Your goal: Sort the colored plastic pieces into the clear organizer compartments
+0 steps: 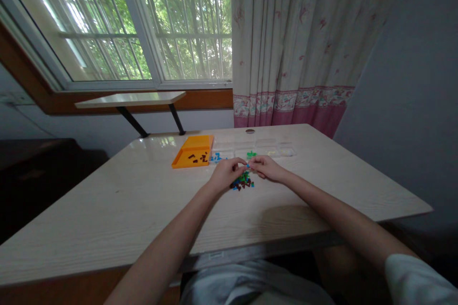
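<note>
Two hands meet fingertip to fingertip above a pile (pixel 243 181) of brown, green and blue bits, around the middle of the table (pixel 143 200). The right hand (pixel 266 169) pinches a tiny blue piece (pixel 248 165) between thumb and finger. The left hand (pixel 228 171) is curled, its tips right at the piece; I cannot tell whether they grip it too.

A piece this small is probably best held by the very tips, lightly, with both wrists steadied. Lifting it clear of the pile would help, as one dropped there could easily get lost among the other bits.

Just beyond the hands, toward the far edge, lies a clear tray (pixel 263 143) with several compartments. It bears green pieces (pixel 251 154) behind the fingertips and blue pieces (pixel 216 157) at its left end; the left hand partly hides its near side. Beside that end sits an orange box (pixel 182 158) with brown pieces (pixel 203 157) in it.

The pile lies close under the fingers, so a low sweep could scatter it. A shelf (pixel 130 100) stands at the table's far left corner, well clear of the hands. Past the far edge are a window (pixel 186 24) and a curtain (pixel 293 33).
</note>
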`<state>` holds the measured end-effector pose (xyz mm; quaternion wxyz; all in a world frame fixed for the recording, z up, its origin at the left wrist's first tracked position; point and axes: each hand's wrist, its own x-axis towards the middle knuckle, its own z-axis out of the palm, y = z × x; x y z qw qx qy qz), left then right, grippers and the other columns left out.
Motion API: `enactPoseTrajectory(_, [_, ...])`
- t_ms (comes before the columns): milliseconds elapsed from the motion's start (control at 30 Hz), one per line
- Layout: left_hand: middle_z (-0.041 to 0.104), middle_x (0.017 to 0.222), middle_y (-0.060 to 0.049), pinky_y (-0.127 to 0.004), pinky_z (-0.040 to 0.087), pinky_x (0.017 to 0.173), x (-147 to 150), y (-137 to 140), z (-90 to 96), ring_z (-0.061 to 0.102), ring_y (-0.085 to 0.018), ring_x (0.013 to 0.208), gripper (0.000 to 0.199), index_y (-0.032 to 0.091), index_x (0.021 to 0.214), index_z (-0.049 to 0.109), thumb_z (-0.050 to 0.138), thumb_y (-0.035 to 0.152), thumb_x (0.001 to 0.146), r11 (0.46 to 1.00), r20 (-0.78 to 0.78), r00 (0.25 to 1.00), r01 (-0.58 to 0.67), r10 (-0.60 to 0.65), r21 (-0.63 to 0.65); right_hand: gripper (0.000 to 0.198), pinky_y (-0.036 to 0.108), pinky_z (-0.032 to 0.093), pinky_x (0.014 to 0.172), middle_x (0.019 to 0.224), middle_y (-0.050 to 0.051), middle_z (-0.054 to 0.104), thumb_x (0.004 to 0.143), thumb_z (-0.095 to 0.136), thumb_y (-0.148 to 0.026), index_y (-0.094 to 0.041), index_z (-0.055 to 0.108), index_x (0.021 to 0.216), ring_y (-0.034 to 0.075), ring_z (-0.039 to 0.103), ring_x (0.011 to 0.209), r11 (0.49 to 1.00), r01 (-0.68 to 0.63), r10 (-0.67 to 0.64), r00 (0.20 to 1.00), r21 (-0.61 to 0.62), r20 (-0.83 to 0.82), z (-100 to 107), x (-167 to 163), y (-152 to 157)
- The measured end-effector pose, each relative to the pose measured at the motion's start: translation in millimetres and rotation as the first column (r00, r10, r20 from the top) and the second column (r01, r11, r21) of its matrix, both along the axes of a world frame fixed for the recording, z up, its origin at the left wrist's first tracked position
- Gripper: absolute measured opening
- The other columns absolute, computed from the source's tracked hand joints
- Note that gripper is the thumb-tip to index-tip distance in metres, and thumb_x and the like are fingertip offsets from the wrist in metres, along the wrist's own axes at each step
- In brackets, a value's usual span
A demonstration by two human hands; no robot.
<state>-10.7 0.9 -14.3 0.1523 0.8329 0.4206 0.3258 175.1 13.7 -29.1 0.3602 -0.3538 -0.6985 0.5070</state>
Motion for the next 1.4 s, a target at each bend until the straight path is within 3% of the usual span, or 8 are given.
enactPoseTrajectory(500, [0.045,0.049,0.006,-0.018,0.028,0.047,-0.8,-0.9,3.5,0.040,-0.007,0.046,0.025,0.019,0.088,0.065,0.052,0.037,0.077,1.000,0.032,0.999,-0.002,0.002,-0.024,0.036,0.017,0.019,0.033,0.048,-0.008,0.040,0.076,0.050,-0.049,-0.014,0.055,0.080,0.002,0.028,0.033,0.999,0.004,-0.006,0.999,0.036,0.049,1.2,0.4,-1.4])
enactPoseTrajectory(633, [0.043,0.048,0.006,-0.018,0.029,0.048,-3.4,1.1,8.6,0.039,-0.007,0.045,0.025,0.018,0.088,0.065,0.052,0.037,0.077,0.996,0.110,0.991,-0.076,0.071,0.046,0.027,0.017,0.029,0.043,0.056,-0.004,0.050,0.080,0.050,-0.039,-0.013,0.059,0.083,0.005,0.038,0.043,0.966,0.011,-0.063,0.979,0.258,0.193,3.1,3.9,-3.3])
enactPoseTrajectory(733, [0.043,0.047,0.006,-0.018,0.030,0.049,-5.4,0.7,14.6,0.040,-0.007,0.046,0.024,0.018,0.086,0.065,0.052,0.036,0.077,0.977,0.186,0.972,-0.170,0.145,0.128,0.017,0.020,0.036,0.056,0.071,0.001,0.059,0.079,0.053,-0.026,-0.014,0.063,0.085,0.009,0.050,0.061,0.881,-0.071,-0.094,0.943,0.467,0.320,6.1,6.3,-5.7])
enactPoseTrajectory(833, [0.043,0.047,0.006,-0.018,0.031,0.048,-6.5,-1.6,19.9,0.039,-0.007,0.045,0.026,0.018,0.087,0.065,0.051,0.038,0.078,0.958,0.255,0.949,-0.232,0.185,0.168,0.015,0.021,0.038,0.063,0.073,0.003,0.062,0.078,0.053,-0.020,-0.015,0.065,0.086,0.012,0.052,0.068,0.816,-0.148,-0.131,0.894,0.558,0.428,8.6,7.5,-6.9])
enactPoseTrajectory(1033, [0.044,0.047,0.006,-0.017,0.032,0.048,-7.7,-3.9,24.0,0.040,-0.007,0.044,0.028,0.018,0.087,0.065,0.050,0.040,0.078,0.921,0.325,0.915,-0.320,0.240,0.222,0.014,0.021,0.038,0.063,0.074,0.002,0.063,0.076,0.054,-0.016,-0.016,0.065,0.084,0.012,0.054,0.068,0.812,-0.185,-0.140,0.859,0.554,0.492,9.2,9.7,-5.3])
enactPoseTrajectory(1400, [0.045,0.047,0.006,-0.017,0.032,0.049,-7.7,-4.7,25.1,0.040,-0.007,0.045,0.025,0.019,0.087,0.066,0.052,0.038,0.078,0.913,0.329,0.916,-0.320,0.230,0.252,0.020,0.021,0.039,0.065,0.079,0.003,0.064,0.077,0.052,-0.016,-0.017,0.065,0.092,0.012,0.053,0.070,0.795,-0.221,-0.114,0.861,0.565,0.496,9.8,11.2,-5.7])
